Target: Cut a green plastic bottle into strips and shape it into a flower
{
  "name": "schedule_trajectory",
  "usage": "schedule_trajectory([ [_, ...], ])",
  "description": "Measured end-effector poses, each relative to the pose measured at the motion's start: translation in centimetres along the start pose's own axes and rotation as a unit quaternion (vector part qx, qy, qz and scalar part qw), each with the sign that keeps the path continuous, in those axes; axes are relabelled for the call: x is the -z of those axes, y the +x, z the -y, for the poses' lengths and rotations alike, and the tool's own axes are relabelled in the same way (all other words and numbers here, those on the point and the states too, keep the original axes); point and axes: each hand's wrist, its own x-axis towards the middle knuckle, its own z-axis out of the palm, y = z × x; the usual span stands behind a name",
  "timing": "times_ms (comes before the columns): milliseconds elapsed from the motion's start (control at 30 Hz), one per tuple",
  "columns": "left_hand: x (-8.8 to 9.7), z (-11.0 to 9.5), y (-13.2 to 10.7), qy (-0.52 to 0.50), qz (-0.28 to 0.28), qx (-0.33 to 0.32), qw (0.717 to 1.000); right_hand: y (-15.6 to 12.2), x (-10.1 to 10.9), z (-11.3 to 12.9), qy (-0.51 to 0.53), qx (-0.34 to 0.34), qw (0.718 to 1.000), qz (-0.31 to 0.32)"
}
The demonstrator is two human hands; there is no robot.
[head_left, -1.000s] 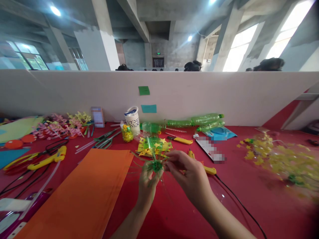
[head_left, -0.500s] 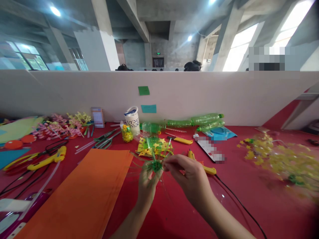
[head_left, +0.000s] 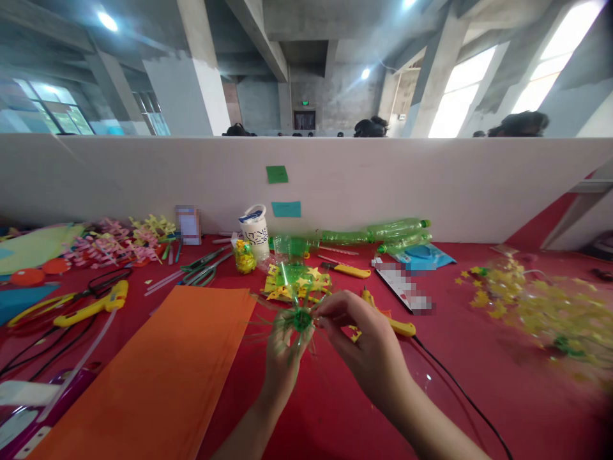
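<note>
My left hand (head_left: 281, 358) is closed around a green plastic bottle top (head_left: 302, 319) whose cut strips fan outward, held up over the red table. At its right side my right hand (head_left: 368, 335) is pinched, thumb and forefinger together by the strips; whether a strip or something smaller lies between the fingertips I cannot make out. Just beyond the hands are yellow paper stars (head_left: 306, 281), heaped with clear and green plastic. A yellow glue gun (head_left: 402, 328) lies partly hidden behind my right hand.
Orange paper sheets (head_left: 158, 358) cover the left front. Scissors (head_left: 204, 271), a white cup (head_left: 255, 233), a yellow cutter (head_left: 352, 271) and green bottles (head_left: 397, 229) lie toward the white partition (head_left: 383, 185). A second glue gun (head_left: 96, 306) is left; a yellow star bunch (head_left: 531, 310) stands right.
My right hand has shifted very slightly at the bottle top's right side. My left hand keeps its hold in nearly the same place.
</note>
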Motion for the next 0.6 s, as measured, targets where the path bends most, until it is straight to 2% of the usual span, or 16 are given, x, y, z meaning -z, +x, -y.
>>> schedule_trajectory([
  [200,-0.1,-0.7,-0.2,-0.028,-0.012,0.025,0.999,0.2,0.3,0.0,-0.011,-0.027,0.999,0.013],
  [400,0.1,-0.8,-0.2,-0.045,-0.039,0.03,0.998,0.3,2.2,1.1,-0.071,0.006,0.997,-0.024],
  [500,0.2,-0.8,-0.1,-0.011,-0.057,0.026,0.998,0.2,2.8,1.6,-0.117,0.018,0.993,0.005],
  [600,0.2,-1.1,0.0,-0.019,-0.055,0.032,0.998,0.0,2.1,1.4,-0.163,0.018,0.985,0.047],
])
